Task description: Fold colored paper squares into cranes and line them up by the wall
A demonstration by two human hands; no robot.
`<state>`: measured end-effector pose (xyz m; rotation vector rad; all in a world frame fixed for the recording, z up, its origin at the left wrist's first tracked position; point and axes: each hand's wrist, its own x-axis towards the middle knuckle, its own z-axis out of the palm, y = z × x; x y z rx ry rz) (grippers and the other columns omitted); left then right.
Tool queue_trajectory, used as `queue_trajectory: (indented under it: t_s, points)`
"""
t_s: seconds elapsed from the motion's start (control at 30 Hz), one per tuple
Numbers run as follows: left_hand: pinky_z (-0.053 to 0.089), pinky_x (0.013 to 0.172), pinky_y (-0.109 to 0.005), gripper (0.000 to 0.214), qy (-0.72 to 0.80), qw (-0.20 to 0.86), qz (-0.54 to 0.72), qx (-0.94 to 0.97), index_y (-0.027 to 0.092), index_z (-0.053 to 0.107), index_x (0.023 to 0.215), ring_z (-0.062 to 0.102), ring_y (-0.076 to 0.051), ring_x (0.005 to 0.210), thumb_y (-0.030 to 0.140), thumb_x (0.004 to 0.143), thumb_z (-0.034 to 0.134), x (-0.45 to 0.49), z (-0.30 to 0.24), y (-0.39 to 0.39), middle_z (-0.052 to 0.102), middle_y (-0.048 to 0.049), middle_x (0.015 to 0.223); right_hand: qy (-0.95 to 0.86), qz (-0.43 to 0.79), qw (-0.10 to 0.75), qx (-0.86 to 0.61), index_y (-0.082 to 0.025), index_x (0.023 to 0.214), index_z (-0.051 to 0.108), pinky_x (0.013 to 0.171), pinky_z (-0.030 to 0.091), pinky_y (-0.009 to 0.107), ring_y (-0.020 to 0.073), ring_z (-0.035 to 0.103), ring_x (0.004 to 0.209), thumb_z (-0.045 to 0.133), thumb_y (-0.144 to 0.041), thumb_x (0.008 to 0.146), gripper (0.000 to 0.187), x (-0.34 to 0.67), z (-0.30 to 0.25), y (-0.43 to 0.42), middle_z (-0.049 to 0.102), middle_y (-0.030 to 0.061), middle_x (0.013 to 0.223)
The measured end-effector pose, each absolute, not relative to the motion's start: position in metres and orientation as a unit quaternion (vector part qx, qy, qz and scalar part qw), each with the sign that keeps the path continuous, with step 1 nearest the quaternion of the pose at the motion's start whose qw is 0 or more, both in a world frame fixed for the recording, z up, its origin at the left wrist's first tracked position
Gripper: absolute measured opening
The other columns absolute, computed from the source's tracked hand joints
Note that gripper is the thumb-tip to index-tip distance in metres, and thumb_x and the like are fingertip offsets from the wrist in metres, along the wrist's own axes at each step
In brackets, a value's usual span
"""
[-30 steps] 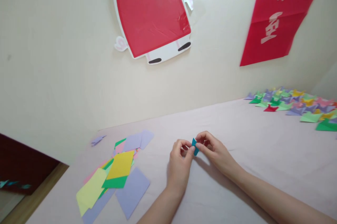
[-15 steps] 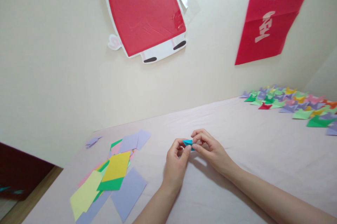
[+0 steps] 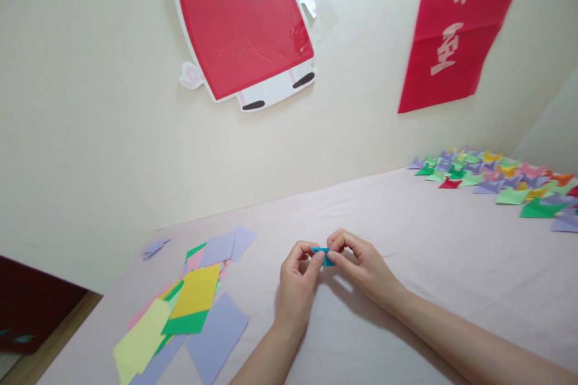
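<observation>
Across the upper and middle frame, you face a pale wall (image 3: 112, 102), and below it spreads a cloth-covered surface (image 3: 388, 210). Hung on the wall are a red-bodied cutout figure (image 3: 244, 29) at upper centre and a red banner (image 3: 451, 23) at upper right. Loose coloured sheets (image 3: 194, 291) overlap at lower left; small folded figures (image 3: 539, 208) crowd the right edge. Your right hand (image 3: 363, 267) and left hand (image 3: 295, 288) meet just below centre. Between them, above the cloth, is the smallest item, a blue folded paper (image 3: 326, 256). It should feel almost weightless, stiffer where its layers stack, and easy to crease or tear, so hold it lightly by its layered edges. You have each thumb drawn in against the fingers, the gap no wider than the paper, pinching one end apiece; finger contact behind it is hidden.
</observation>
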<state>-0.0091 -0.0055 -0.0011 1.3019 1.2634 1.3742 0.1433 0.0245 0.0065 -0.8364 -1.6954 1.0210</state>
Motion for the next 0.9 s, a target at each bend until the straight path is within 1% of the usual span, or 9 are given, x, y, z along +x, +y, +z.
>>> queue_trajectory:
  t_s: [0.13,0.27,0.4,0.5,0.6,0.67,0.77,0.9]
  points:
    - [0.043,0.070,-0.024,0.022,0.502,0.414,0.553,0.520,0.018,0.061,0.083,0.055,-0.015,0.074,0.040,0.083,0.066,-0.0098,-0.0039,-0.0046,0.060,0.0007,0.078,-0.698,0.413,0.471,-0.346,-0.021,0.075,0.054,0.072,0.045,0.029,0.0165,0.055,0.076,0.056,-0.031,0.087,0.015,0.1431,0.0057,0.0246,0.059,0.0012,0.080]
    - [0.042,0.068,-0.024,0.022,0.505,0.398,0.564,0.517,0.018,0.062,0.080,0.053,-0.014,0.072,0.039,0.082,0.067,-0.0104,-0.0044,-0.0039,0.059,0.0012,0.076,-0.683,0.406,0.490,-0.358,-0.021,0.080,0.055,0.070,0.045,0.028,0.0160,0.055,0.074,0.056,-0.024,0.084,0.005,0.1427,0.0027,0.0248,0.058,-0.0006,0.076]
    - [0.043,0.069,-0.024,0.022,0.504,0.396,0.573,0.511,0.018,0.062,0.078,0.052,-0.014,0.072,0.039,0.084,0.065,-0.0108,-0.0048,-0.0038,0.059,0.0014,0.074,-0.682,0.406,0.492,-0.358,-0.021,0.083,0.055,0.071,0.045,0.028,0.0154,0.055,0.074,0.056,-0.022,0.083,0.001,0.1428,0.0020,0.0243,0.059,-0.0005,0.079]
    - [0.042,0.070,-0.024,0.020,0.512,0.383,0.551,0.536,0.019,0.063,0.079,0.054,-0.015,0.074,0.038,0.087,0.063,-0.0115,-0.0058,-0.0052,0.060,0.0010,0.076,-0.695,0.411,0.466,-0.361,-0.021,0.087,0.058,0.071,0.046,0.028,0.0159,0.056,0.074,0.057,-0.027,0.084,0.007,0.1427,0.0035,0.0238,0.061,0.0000,0.078]
    - [0.042,0.068,-0.023,0.021,0.520,0.379,0.535,0.548,0.019,0.062,0.080,0.053,-0.014,0.073,0.039,0.087,0.062,-0.0110,-0.0052,-0.0070,0.058,0.0014,0.076,-0.698,0.415,0.451,-0.370,-0.020,0.079,0.061,0.068,0.045,0.028,0.0158,0.056,0.071,0.058,-0.032,0.086,0.014,0.1419,0.0045,0.0236,0.061,-0.0001,0.073]
    - [0.042,0.067,-0.023,0.021,0.520,0.391,0.527,0.547,0.020,0.062,0.084,0.053,-0.014,0.072,0.041,0.087,0.062,-0.0098,-0.0039,-0.0076,0.058,0.0013,0.078,-0.692,0.420,0.452,-0.375,-0.020,0.075,0.061,0.066,0.045,0.027,0.0155,0.055,0.069,0.059,-0.035,0.087,0.019,0.1415,0.0045,0.0241,0.060,-0.0003,0.071]
    - [0.042,0.072,-0.025,0.019,0.521,0.390,0.502,0.570,0.021,0.062,0.091,0.054,-0.016,0.077,0.039,0.086,0.064,-0.0078,-0.0026,-0.0070,0.060,0.0001,0.084,-0.677,0.437,0.461,-0.372,-0.020,0.077,0.061,0.066,0.044,0.027,0.0152,0.054,0.069,0.059,-0.036,0.087,0.019,0.1418,0.0048,0.0259,0.059,-0.0008,0.072]
    - [0.040,0.074,-0.026,0.012,0.527,0.348,0.491,0.600,0.020,0.062,0.083,0.053,-0.017,0.079,0.032,0.087,0.061,-0.0077,-0.0034,-0.0051,0.059,0.0000,0.082,-0.656,0.463,0.477,-0.356,-0.020,0.077,0.059,0.065,0.043,0.026,0.0150,0.054,0.070,0.060,-0.038,0.086,0.020,0.1427,0.0049,0.0281,0.056,-0.0008,0.075]
